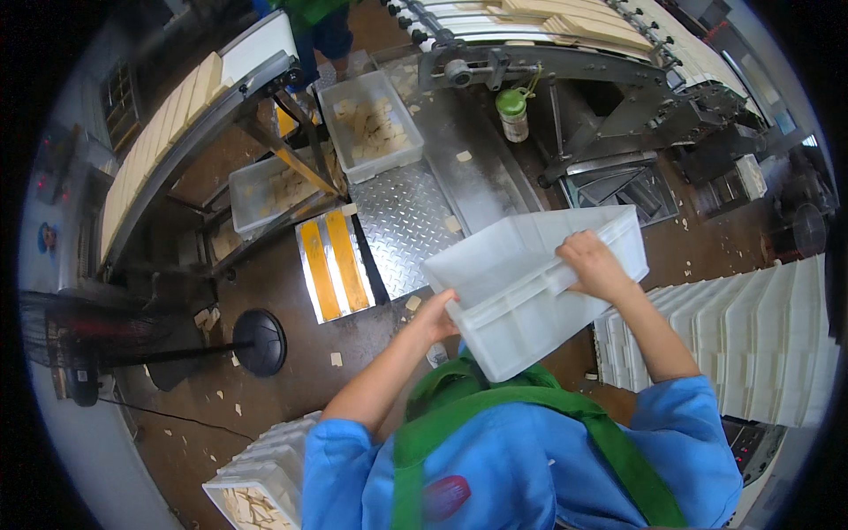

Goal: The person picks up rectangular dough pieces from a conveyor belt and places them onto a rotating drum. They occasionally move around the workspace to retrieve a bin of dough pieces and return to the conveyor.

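My left hand grips the left corner of a white plastic crate, which I hold tilted in front of my body. My right hand is closed over the crate's near rim, farther right. Some of the fingers of both hands are hidden behind the rim. The part of the crate's inside that shows has nothing in it. Below and beyond the crate lies a diamond-plate metal sheet. A stack of white crates stands at my right, near my right forearm.
Two bins of dough-like scraps, one far and one left, stand by a conveyor frame. A second conveyor runs across the back. A fan base and filled crates are at left. A co-worker stands beyond.
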